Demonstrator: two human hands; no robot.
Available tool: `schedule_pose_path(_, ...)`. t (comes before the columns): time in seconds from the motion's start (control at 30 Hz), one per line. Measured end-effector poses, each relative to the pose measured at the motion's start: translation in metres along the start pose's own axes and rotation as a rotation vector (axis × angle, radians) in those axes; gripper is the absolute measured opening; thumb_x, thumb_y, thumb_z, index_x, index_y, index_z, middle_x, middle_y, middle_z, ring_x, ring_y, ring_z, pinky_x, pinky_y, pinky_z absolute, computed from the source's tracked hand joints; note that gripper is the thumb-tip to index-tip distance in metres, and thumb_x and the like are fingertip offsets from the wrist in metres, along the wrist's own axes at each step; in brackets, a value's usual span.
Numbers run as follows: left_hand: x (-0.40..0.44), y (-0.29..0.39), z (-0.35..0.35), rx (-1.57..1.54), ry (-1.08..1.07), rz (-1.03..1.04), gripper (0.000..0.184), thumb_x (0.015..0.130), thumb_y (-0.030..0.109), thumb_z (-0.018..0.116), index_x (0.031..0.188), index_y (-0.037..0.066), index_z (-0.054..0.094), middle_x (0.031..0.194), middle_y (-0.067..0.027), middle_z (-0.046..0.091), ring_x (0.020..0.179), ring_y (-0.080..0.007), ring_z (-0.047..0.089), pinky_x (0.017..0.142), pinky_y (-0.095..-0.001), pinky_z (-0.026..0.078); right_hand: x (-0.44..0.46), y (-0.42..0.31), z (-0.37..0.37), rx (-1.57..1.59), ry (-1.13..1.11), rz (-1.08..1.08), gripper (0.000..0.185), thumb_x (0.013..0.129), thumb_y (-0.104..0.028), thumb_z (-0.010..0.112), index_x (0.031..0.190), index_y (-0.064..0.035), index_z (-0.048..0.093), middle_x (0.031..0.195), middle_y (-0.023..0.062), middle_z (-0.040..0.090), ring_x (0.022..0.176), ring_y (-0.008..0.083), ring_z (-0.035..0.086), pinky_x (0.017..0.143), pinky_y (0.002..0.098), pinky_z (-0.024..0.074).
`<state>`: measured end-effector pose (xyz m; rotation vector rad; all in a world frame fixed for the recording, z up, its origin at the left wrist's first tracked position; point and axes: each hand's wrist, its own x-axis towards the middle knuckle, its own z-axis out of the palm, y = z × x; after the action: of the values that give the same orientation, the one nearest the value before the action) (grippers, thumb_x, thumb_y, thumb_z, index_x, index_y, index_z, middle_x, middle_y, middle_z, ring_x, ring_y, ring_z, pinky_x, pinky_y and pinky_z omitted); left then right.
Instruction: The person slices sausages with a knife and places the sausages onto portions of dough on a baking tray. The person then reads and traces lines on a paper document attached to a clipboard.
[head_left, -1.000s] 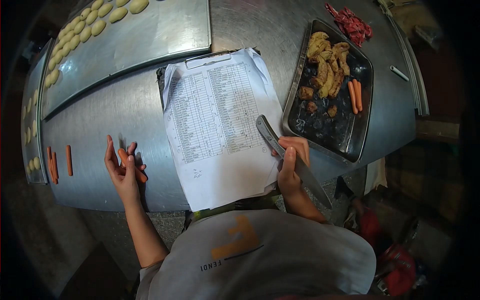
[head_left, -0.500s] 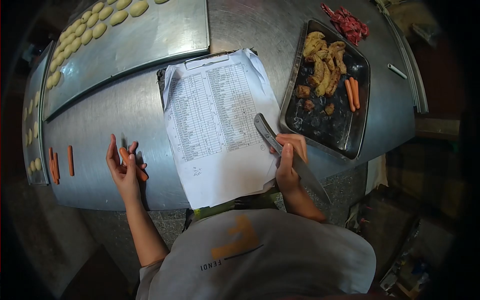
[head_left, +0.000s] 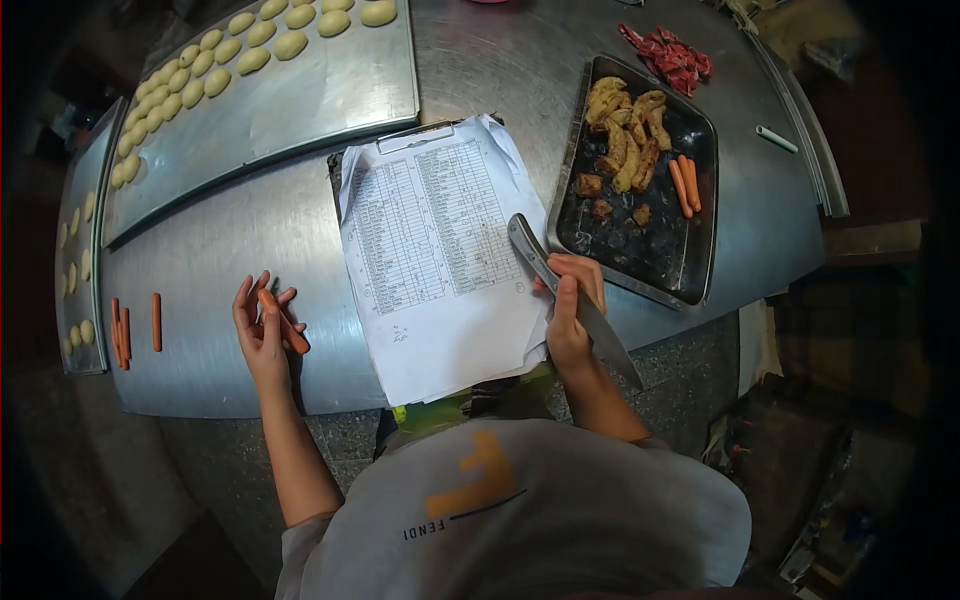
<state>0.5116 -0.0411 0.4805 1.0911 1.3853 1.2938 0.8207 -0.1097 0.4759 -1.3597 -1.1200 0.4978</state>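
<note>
Left hand (head_left: pixel 264 340), left of the clipboard of papers (head_left: pixel 430 330), grip closed on one sausage (head_left: pixel 292 333) between thumb and fingers; right hand (head_left: pixel 572 312), at the clipboard's lower right edge, grip closed round the knife (head_left: pixel 612 345) where handle meets blade, blade slanting down toward the body. Three loose sausages (head_left: pixel 156 322) on the tabletop (head_left: pixel 210 240) well left of the clipboard; dark pan (head_left: pixel 622 250) to its right, with browned pieces (head_left: pixel 628 155) and two more sausages (head_left: pixel 688 185). Farther off: large metal tray (head_left: pixel 345 85) of pale oval pieces (head_left: pixel 290 45) beyond the clipboard's upper left, crumpled red material (head_left: pixel 680 62) beyond its upper right.

Metal table (head_left: pixel 220 240) beneath clipboard (head_left: pixel 417 137), trays (head_left: pixel 330 90)
</note>
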Motion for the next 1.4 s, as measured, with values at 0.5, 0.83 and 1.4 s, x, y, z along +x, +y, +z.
schedule_pose_path(0.5,0.006,-0.022,-0.023,-0.111,-0.055,-0.019,0.035,0.086,0.004,0.052,0.120,0.005,0.042,0.102,-0.0106,0.057,0.085,-0.0180,0.058,0.074,-0.0241,0.048,-0.004,0.007,-0.005,0.060,0.099,-0.082,0.024,0.094,-0.016,0.038,0.102,0.0015,0.051,0.101,0.0120,0.050,0.074,0.0151,0.051,0.070,0.0265,0.0450)
schedule_pose_path(0.83,-0.007,-0.005,-0.034,-0.667,-0.218,0.101,0.013,0.093,0.019,0.047,0.094,0.007,0.048,0.071,-0.0021,0.046,0.059,-0.0088,0.044,0.053,-0.0176,0.038,-0.011,-0.028,-0.024,0.427,0.631,0.105,0.024,0.095,-0.021,0.039,0.096,-0.0034,0.055,0.092,0.0049,0.052,0.077,0.0121,0.050,0.073,0.0237,0.0431)
schedule_pose_path(1.4,-0.019,0.062,-0.030,-0.827,-0.537,0.119,0.020,0.091,0.026,0.044,0.081,0.009,0.044,0.070,-0.0027,0.040,0.052,-0.0094,0.036,0.042,-0.0182,0.033,-0.113,-0.126,0.078,1.056,-0.276,0.747,0.035,0.093,-0.017,0.040,0.125,-0.0090,0.029,0.081,0.0084,0.051,0.047,0.0069,0.037,0.037,0.0170,0.0306)
